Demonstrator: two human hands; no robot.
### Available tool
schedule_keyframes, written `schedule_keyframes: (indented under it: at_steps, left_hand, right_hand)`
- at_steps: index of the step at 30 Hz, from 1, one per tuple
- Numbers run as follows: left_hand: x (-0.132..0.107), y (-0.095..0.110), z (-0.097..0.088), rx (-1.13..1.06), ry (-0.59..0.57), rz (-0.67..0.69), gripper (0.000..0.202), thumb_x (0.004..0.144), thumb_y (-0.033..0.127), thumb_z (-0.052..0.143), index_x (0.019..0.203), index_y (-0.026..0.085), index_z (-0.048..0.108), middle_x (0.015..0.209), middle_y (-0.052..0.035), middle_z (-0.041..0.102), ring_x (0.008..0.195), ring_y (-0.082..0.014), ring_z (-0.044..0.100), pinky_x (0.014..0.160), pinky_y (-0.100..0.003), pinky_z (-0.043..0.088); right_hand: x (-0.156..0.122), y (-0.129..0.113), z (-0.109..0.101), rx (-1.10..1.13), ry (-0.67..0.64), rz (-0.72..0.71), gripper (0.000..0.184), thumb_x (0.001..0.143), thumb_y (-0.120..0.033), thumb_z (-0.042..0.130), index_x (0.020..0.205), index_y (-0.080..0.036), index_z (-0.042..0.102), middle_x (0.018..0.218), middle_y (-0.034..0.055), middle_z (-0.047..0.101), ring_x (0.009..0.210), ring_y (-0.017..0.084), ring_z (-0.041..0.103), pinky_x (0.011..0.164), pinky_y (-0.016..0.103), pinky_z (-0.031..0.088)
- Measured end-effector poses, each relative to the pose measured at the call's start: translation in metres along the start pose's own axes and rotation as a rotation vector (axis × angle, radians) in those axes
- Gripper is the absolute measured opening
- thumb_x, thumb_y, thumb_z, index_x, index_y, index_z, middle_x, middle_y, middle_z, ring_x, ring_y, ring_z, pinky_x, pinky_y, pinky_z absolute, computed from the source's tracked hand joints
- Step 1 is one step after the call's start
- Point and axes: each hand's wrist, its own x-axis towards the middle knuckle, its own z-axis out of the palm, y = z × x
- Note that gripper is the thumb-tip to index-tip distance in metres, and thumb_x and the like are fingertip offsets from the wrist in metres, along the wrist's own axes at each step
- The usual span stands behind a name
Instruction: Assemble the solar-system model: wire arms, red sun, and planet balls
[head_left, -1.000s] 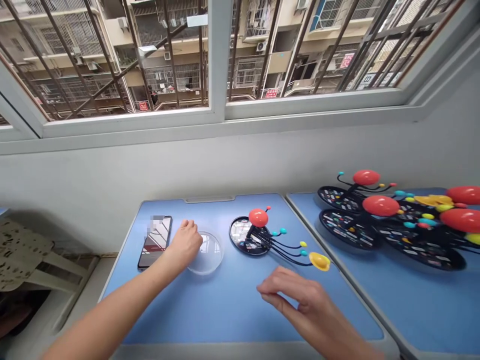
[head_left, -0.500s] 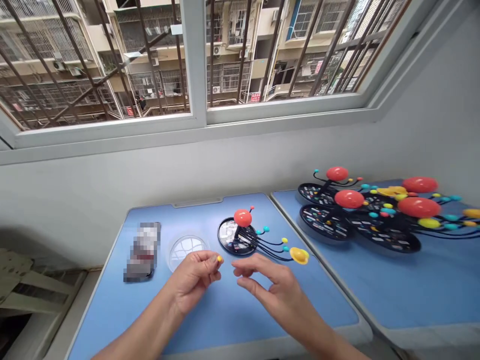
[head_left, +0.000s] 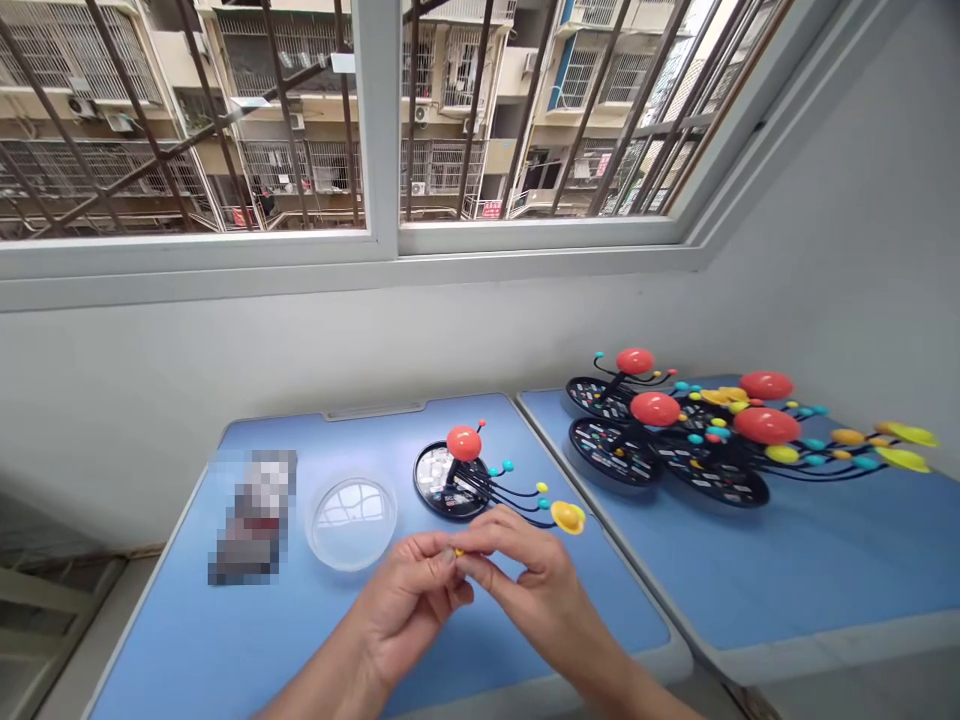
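My left hand point(head_left: 409, 600) and my right hand point(head_left: 536, 590) meet over the near part of the blue table point(head_left: 187, 640). Their fingertips pinch a small yellow bead point(head_left: 458, 551) between them. Just beyond the hands stands a solar-system model point(head_left: 457, 478) on a round black base, with a red ball on top and thin black arms tipped with teal and yellow balls. To its left a clear shallow dish point(head_left: 352, 520) rests on the table.
A blurred phone point(head_left: 251, 515) lies left of the dish. A second blue table point(head_left: 750, 560) on the right carries several more models point(head_left: 697, 435) with red balls. A grey wall and barred window run behind both tables.
My left hand left the dish with a small yellow bead and came toward me. My right hand moved in to meet it, and both now pinch the bead. The view panned right.
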Motion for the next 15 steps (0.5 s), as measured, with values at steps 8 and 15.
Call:
schedule_keyframes:
  at_steps: [8,15]
  left_hand:
    - [0.048,-0.018,0.002,-0.190,0.280,-0.079,0.007,0.074,0.013,0.062,0.077,0.007,0.064,0.056,-0.0009,0.053,0.043,-0.0039,0.042,0.046,-0.017,0.033]
    - [0.079,-0.017,0.011,-0.319,0.347,-0.035,0.018,0.084,0.016,0.050,0.075,0.004,0.061,0.054,-0.0017,0.053,0.040,-0.0041,0.045,0.041,-0.016,0.035]
  right_hand:
    - [0.009,0.004,-0.044,-0.040,0.072,0.177,0.012,0.076,-0.030,0.059,0.078,-0.019,0.064,0.071,0.0020,0.066,0.064,0.015,0.061,0.059,0.024,0.051]
    - [0.027,0.017,-0.056,-0.131,0.069,0.222,0.018,0.074,-0.036,0.059,0.077,-0.019,0.063,0.069,0.0021,0.064,0.063,0.015,0.059,0.058,0.023,0.048]
